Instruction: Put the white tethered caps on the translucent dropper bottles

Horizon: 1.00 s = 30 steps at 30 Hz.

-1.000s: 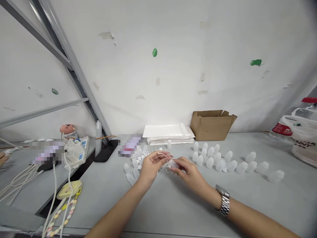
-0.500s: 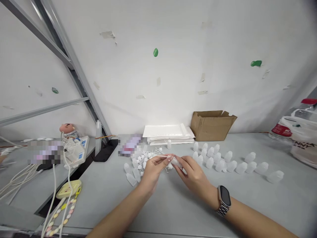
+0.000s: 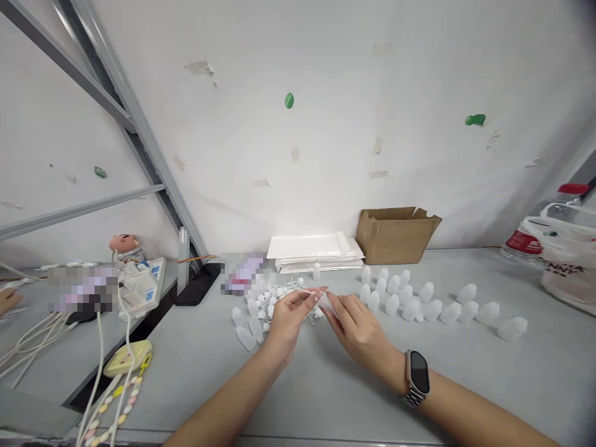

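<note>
My left hand pinches a thin white cap piece between thumb and fingertips. My right hand, with a watch on its wrist, grips a small translucent plastic bottle whose end touches the left fingertips. Both hands meet just above the grey table. A heap of small white caps and loose bottles lies right behind the left hand. Several capped translucent bottles stand and lie in rows to the right of my right hand.
A brown cardboard box and a stack of white sheets sit against the wall. A bag and a red-capped bottle stand at far right. Power strips, cables and a small figurine crowd the left; another person's hand shows at the left edge.
My right wrist has rolled, so the watch face now points up instead of its metal band. Both hands stayed together at the same spot, still working the cap against the bottle.
</note>
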Each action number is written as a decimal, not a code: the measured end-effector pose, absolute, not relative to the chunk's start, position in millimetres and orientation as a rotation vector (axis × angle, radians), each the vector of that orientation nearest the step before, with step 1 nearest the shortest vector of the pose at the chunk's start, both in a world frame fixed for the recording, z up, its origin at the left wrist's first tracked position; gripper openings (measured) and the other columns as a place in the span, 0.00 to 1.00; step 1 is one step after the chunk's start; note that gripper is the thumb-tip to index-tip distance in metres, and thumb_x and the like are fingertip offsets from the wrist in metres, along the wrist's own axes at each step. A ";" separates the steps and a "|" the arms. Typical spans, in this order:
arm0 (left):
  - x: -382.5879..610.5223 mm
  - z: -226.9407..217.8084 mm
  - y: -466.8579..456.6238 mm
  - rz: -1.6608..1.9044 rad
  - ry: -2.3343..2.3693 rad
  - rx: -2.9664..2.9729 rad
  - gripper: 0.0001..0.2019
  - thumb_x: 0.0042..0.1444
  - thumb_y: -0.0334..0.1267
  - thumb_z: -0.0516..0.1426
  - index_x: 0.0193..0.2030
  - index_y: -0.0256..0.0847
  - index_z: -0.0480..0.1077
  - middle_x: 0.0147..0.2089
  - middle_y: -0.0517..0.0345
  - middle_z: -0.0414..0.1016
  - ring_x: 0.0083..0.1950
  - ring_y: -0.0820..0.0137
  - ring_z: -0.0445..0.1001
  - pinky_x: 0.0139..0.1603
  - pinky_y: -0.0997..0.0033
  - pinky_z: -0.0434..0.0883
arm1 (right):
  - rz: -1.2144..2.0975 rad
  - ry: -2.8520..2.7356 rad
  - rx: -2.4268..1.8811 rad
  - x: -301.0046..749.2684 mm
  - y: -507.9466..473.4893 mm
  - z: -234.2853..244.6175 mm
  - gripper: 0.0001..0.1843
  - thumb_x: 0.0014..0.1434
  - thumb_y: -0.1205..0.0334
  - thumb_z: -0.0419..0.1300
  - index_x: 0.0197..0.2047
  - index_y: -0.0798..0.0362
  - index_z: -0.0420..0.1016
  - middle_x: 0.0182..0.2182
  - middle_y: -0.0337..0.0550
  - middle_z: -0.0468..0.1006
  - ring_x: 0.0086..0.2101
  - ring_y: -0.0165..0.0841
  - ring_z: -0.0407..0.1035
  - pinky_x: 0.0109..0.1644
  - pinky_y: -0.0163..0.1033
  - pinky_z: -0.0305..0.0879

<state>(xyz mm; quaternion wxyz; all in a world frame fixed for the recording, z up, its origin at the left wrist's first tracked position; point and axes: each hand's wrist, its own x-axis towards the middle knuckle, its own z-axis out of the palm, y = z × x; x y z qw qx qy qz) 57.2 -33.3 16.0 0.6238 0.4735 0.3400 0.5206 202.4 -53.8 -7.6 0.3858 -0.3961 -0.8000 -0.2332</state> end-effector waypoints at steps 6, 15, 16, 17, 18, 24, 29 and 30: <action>56.1 15.5 -30.2 1.157 0.744 1.000 0.07 0.45 0.40 0.62 0.30 0.39 0.76 0.45 0.50 0.76 0.55 0.60 0.66 0.56 0.61 0.58 | -0.161 -1.956 -1.006 200.1 -51.5 -5.0 0.13 0.61 0.65 0.49 0.49 0.54 0.65 0.27 0.45 0.70 0.28 0.34 0.65 0.30 0.39 0.64; 58.0 8.9 -29.8 1.215 0.687 0.978 0.07 0.47 0.40 0.61 0.29 0.39 0.76 0.45 0.50 0.76 0.56 0.61 0.66 0.58 0.62 0.56 | 0.164 -1.807 -1.006 200.4 -53.0 -10.4 0.10 0.61 0.62 0.51 0.45 0.51 0.67 0.30 0.44 0.73 0.29 0.32 0.66 0.34 0.39 0.64; 58.9 8.0 -30.7 1.212 0.687 0.992 0.08 0.48 0.41 0.60 0.31 0.39 0.76 0.46 0.50 0.76 0.56 0.61 0.65 0.58 0.61 0.56 | 0.192 -1.800 -1.004 200.3 -53.7 -9.6 0.09 0.61 0.62 0.51 0.44 0.51 0.67 0.29 0.43 0.73 0.29 0.32 0.65 0.34 0.38 0.64; 59.6 7.4 -31.5 1.209 0.691 1.012 0.09 0.49 0.42 0.60 0.32 0.38 0.76 0.47 0.49 0.75 0.56 0.60 0.65 0.58 0.61 0.56 | 0.234 -1.788 -1.007 200.0 -54.4 -8.0 0.09 0.61 0.62 0.51 0.43 0.52 0.68 0.28 0.42 0.72 0.28 0.32 0.65 0.33 0.38 0.63; 60.3 7.2 -32.3 1.206 0.698 1.036 0.10 0.49 0.42 0.59 0.33 0.38 0.76 0.48 0.49 0.75 0.57 0.60 0.64 0.58 0.61 0.56 | 0.289 -1.771 -1.016 199.7 -55.2 -5.6 0.09 0.60 0.61 0.51 0.41 0.52 0.69 0.26 0.42 0.71 0.27 0.31 0.64 0.32 0.37 0.63; 60.0 10.1 -31.9 1.179 0.727 1.127 0.12 0.51 0.44 0.57 0.34 0.38 0.77 0.50 0.49 0.73 0.57 0.60 0.63 0.59 0.62 0.55 | 1.033 -1.556 -1.079 197.7 -52.6 10.4 0.19 0.58 0.50 0.51 0.23 0.54 0.67 0.16 0.34 0.62 0.18 0.25 0.57 0.23 0.33 0.57; 56.8 10.3 -28.4 1.208 0.818 1.079 0.12 0.48 0.42 0.59 0.36 0.38 0.76 0.47 0.49 0.75 0.57 0.59 0.63 0.58 0.60 0.55 | 1.227 -1.440 -1.081 193.1 -48.7 3.8 0.18 0.55 0.47 0.53 0.30 0.55 0.69 0.20 0.36 0.69 0.19 0.26 0.61 0.25 0.33 0.60; 56.5 9.6 -27.9 1.209 0.827 1.056 0.12 0.48 0.42 0.60 0.36 0.38 0.76 0.46 0.49 0.76 0.57 0.59 0.64 0.58 0.60 0.56 | 1.151 -1.440 -1.122 191.8 -49.9 1.7 0.17 0.54 0.48 0.55 0.34 0.55 0.69 0.21 0.36 0.70 0.20 0.27 0.63 0.26 0.33 0.60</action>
